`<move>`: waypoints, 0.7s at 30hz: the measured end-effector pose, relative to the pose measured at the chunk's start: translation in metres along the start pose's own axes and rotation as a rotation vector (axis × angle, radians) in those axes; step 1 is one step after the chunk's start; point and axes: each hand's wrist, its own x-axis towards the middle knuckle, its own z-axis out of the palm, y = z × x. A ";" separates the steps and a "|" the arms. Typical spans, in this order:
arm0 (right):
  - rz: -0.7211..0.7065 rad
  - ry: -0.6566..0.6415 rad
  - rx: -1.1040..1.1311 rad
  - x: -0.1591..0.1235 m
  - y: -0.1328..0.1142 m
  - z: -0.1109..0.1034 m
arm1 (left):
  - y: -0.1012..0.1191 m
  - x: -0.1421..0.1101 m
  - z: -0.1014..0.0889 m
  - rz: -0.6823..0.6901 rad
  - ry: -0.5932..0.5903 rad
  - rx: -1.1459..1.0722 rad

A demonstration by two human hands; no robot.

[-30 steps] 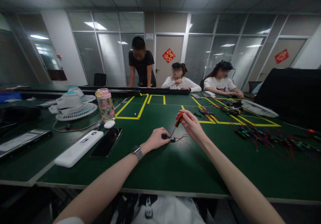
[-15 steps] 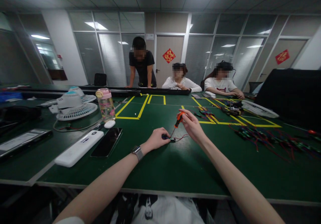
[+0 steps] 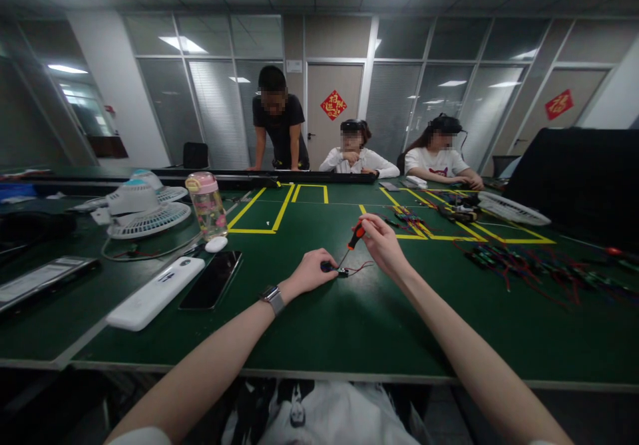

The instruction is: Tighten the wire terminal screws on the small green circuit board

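My right hand grips an orange and black screwdriver by its handle, the shaft slanting down to the left. Its tip meets, or comes very near, a small circuit board on the green table. My left hand has its fingers closed on the board's left end, where a dark part shows between them. Thin red and black wires trail from the board to the right. The fingers hide much of the board, and the exact spot under the tip is too small to make out.
A phone, a white power bank, a white earbud case, a pink-lidded bottle and a small fan stand left. Wired boards lie in a heap at right. Several people are across the table.
The camera view has tilted and shifted slightly. Both hands keep nearly the same pose, with the screwdriver still at the board. Across the table, the middle person's hands have moved a little.
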 end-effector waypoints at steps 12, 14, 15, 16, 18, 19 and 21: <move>0.047 -0.008 0.060 -0.001 -0.003 0.003 | 0.002 0.000 -0.002 -0.011 -0.010 0.009; 0.039 0.008 0.043 -0.001 -0.002 0.002 | 0.002 0.000 -0.003 -0.010 -0.011 0.008; 0.034 0.006 0.029 -0.001 -0.002 0.002 | 0.002 0.000 -0.003 -0.010 -0.013 0.006; 0.029 -0.001 0.013 -0.001 -0.003 0.002 | 0.002 0.000 -0.003 -0.009 -0.015 0.005; 0.025 -0.020 -0.007 -0.001 -0.005 0.003 | 0.000 0.000 -0.002 -0.005 -0.017 0.007; 0.028 -0.031 -0.006 -0.002 -0.007 0.003 | 0.000 0.000 -0.002 -0.001 -0.014 0.009; 0.042 -0.055 0.014 -0.002 -0.010 0.004 | -0.002 0.000 -0.001 0.007 -0.007 0.008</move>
